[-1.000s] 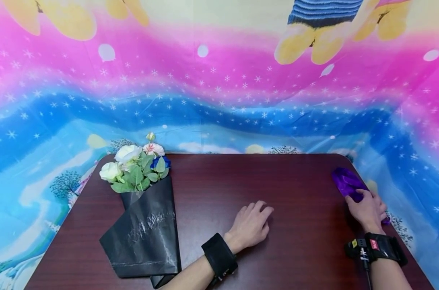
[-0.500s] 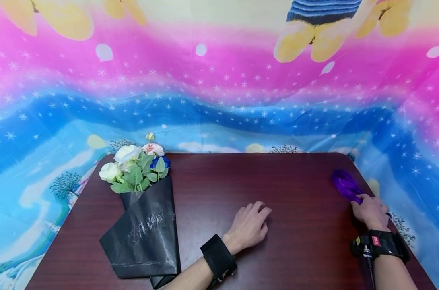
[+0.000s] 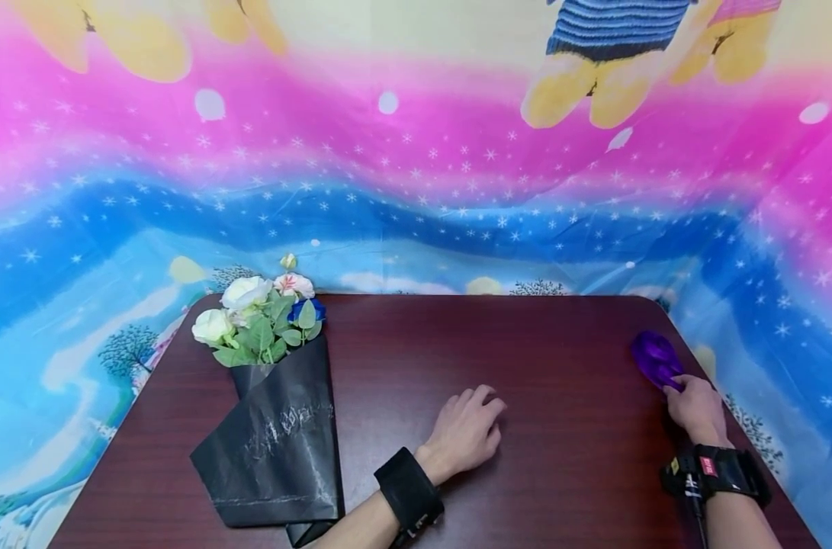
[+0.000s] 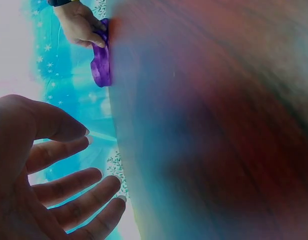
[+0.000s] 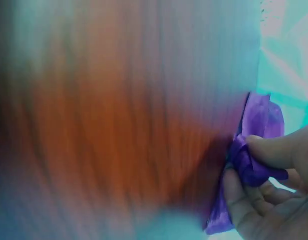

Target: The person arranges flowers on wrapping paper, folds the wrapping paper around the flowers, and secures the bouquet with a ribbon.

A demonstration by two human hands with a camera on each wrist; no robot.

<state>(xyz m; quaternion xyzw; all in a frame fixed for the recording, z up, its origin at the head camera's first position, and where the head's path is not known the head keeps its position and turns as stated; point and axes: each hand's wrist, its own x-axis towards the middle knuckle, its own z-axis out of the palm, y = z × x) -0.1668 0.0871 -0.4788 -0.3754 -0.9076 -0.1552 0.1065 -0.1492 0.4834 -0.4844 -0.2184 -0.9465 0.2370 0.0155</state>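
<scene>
At the table's right side my right hand (image 3: 698, 409) pinches a purple satin ribbon (image 3: 656, 358). The right wrist view shows thumb and fingers gathered on the knotted middle of the ribbon (image 5: 250, 162), with a loop standing beyond the thumb and a tail hanging below the fingers. My left hand (image 3: 462, 427) lies near the middle of the table, its fingers loosely bent around nothing. In the left wrist view, the fingers of that left hand (image 4: 76, 175) are spread apart, and the ribbon shows far off in the other hand.
On the left of the dark red wooden table (image 3: 512, 343) lies a bouquet wrapped in black paper (image 3: 278, 450), with white, pink and blue flowers (image 3: 247, 293) at its far end. A printed cloth backdrop (image 3: 416, 168) hangs behind and beside the table.
My right hand has slid along the ribbon and now pinches its middle; the ribbon looks more bunched and sits slightly nearer. The left hand has shifted only slightly. The bouquet stays put.
</scene>
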